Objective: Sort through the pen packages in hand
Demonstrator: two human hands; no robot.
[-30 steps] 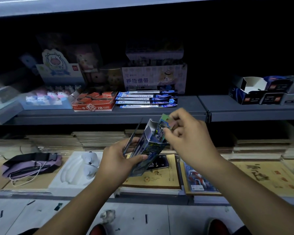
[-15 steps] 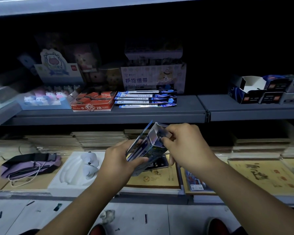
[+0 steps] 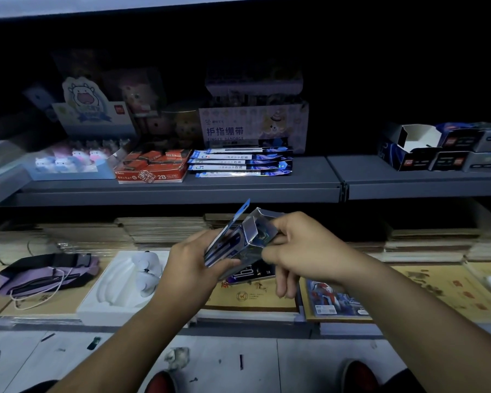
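A small blue box with glossy printed sides, its top flaps open and a hang tab sticking up, is held tilted in front of the shelves, above the notebooks. The left hand grips its lower end; the right hand pinches a flap at the open top.

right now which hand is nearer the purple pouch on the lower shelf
Left. The left hand grips the blue box just right of the white tray, nearer the purple pouch; the right hand is farther right.
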